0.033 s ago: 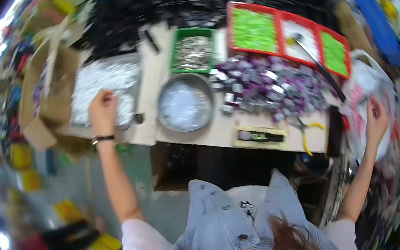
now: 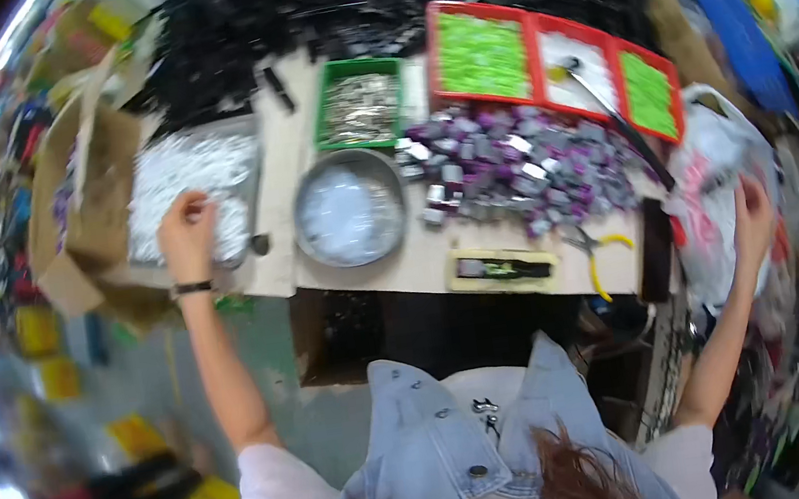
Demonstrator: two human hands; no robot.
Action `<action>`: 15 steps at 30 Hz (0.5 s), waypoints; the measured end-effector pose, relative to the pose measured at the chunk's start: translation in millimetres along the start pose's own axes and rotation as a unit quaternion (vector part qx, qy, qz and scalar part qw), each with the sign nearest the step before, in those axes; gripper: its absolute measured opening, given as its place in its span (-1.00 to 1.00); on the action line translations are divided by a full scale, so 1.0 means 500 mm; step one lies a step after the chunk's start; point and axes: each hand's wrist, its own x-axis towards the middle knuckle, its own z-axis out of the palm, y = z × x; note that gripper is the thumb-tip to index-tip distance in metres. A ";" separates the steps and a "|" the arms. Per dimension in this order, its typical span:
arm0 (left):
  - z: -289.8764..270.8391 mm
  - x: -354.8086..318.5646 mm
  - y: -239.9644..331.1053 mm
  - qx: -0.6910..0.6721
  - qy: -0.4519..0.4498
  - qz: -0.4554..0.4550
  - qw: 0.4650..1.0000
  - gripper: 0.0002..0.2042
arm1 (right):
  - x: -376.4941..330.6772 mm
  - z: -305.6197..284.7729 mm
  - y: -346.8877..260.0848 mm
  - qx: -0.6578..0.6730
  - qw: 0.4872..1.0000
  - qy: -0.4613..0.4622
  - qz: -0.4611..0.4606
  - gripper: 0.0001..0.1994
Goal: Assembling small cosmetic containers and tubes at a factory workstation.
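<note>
My left hand [image 2: 187, 239], with a dark band at its wrist, is over the near part of a metal tray [image 2: 253, 168] heaped with small white pieces [image 2: 191, 161]. Its fingers are curled together, and what they hold, if anything, is too small to make out. At the right end of the table my right hand [image 2: 752, 211] is at a white plastic bag [image 2: 707, 209] with pink print. Thumb and fingers are drawn together there; the picture is too blurred to show anything between them. Both arms are spread wide.
Between my hands stand a round metal bowl [image 2: 299, 224], a green bin [image 2: 318, 129], red bins [image 2: 535, 50] and a pile of silver-purple blocks [image 2: 509, 164]. Yellow-handled pliers [image 2: 598, 274] and a pale tray [image 2: 465, 284] lie by the front edge. A cardboard box [image 2: 107, 136] is left.
The whole view has shifted slightly, with the table's things further left in the picture. My right hand has moved a little up and right over the bag; my left hand stays over the tray.
</note>
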 end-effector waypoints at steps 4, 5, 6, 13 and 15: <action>0.009 0.032 -0.006 -0.074 -0.024 0.016 0.997 -0.89 | 0.114 -0.042 0.312 -0.129 0.973 -0.145 0.128 -0.74; 0.006 0.033 -0.020 -0.063 -0.009 0.025 0.998 -0.88 | 0.127 -0.034 0.345 -0.188 0.946 -0.199 0.176 -0.74; 0.000 0.032 -0.028 -0.090 0.003 0.011 0.996 -0.87 | 0.126 -0.025 0.370 -0.152 0.951 -0.190 0.189 -0.73; -0.088 -0.012 0.015 -0.153 0.046 -0.071 0.985 -0.84 | 0.163 0.071 0.184 -0.238 0.950 -0.170 0.112 -0.59; -0.081 -0.027 0.079 -0.163 0.014 -0.040 0.986 -0.82 | 0.176 0.049 0.171 -0.326 0.913 -0.224 0.095 -0.53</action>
